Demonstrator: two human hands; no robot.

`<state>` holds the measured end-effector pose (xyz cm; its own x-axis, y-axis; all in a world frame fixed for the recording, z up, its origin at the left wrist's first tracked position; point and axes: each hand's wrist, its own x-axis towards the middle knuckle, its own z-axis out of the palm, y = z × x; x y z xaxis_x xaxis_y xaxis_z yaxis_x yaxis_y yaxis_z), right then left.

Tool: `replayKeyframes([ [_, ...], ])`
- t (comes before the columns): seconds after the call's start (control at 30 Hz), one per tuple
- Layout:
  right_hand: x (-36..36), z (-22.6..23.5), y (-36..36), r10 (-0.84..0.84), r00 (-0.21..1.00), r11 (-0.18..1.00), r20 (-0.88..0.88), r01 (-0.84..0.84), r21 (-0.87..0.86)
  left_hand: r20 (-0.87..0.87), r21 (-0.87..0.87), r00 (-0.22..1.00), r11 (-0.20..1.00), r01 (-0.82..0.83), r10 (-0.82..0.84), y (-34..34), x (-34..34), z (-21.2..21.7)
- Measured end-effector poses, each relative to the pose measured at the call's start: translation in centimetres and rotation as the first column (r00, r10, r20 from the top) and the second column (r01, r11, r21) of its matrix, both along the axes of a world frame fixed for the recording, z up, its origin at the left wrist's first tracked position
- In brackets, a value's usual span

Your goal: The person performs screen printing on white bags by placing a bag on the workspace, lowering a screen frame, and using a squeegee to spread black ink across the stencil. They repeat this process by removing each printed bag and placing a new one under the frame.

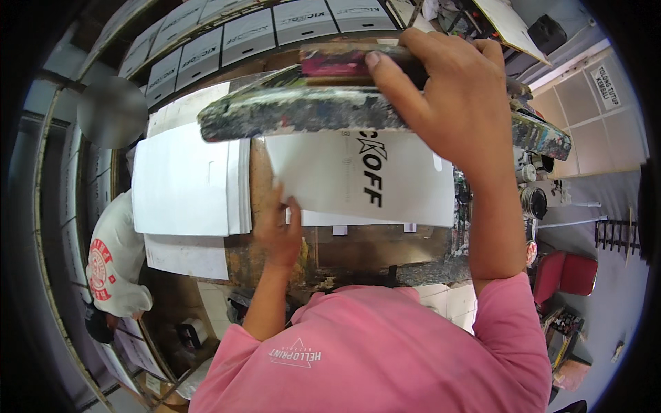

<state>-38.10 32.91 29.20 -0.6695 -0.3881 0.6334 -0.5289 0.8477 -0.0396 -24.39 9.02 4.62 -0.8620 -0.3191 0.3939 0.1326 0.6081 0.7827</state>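
My right hand (447,89) is closed around a paint-stained wooden bar with a pink patch (336,63), its thumb pressed on the near face. Against that bar rests a thick, ink-crusted frame (296,113), raised and tilted above the table. Below it is a white sheet with bold black print (406,179), its left side lifted and slightly blurred. At that sheet's left edge, my left hand (279,230) has its fingers bent onto the corner; motion smears them a little. The frame hides the sheet's far part.
Left of the sheet stands a stack of white sheets (182,182) on the stained worktable (261,258). Printed white boxes (248,38) line the back shelf. Another person (113,261) bends at the left. Ink tins (532,201) and a red chair (566,275) are at the right.
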Motion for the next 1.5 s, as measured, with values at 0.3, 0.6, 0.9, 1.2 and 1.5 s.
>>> replayKeyframes([
  [0.3,1.6,-0.6,-0.4,-0.071,0.997,0.997,0.034,0.072,-0.022,-0.011,0.271,0.949,0.915,-0.299,0.314,-21.2,3.3,1.4],
  [0.6,3.8,-1.0,-1.4,-0.134,0.986,0.991,0.097,0.131,0.033,0.196,0.051,0.857,0.868,-0.495,0.477,-44.1,2.2,-0.9],
  [0.9,3.1,-1.2,-1.2,-0.112,0.989,0.993,0.101,0.107,0.059,0.197,-0.408,0.463,0.502,-0.762,0.864,-52.1,1.6,-5.0],
  [1.2,2.9,-1.6,-1.0,-0.132,0.984,0.989,0.124,0.123,0.076,-0.138,-0.348,0.961,0.896,-0.275,0.241,-25.7,-2.6,-4.0],
  [1.5,2.7,-1.3,-0.9,-0.104,0.989,0.994,0.107,0.100,0.042,0.159,-0.410,0.972,0.907,-0.092,0.170,-20.7,-8.1,-4.3],
])
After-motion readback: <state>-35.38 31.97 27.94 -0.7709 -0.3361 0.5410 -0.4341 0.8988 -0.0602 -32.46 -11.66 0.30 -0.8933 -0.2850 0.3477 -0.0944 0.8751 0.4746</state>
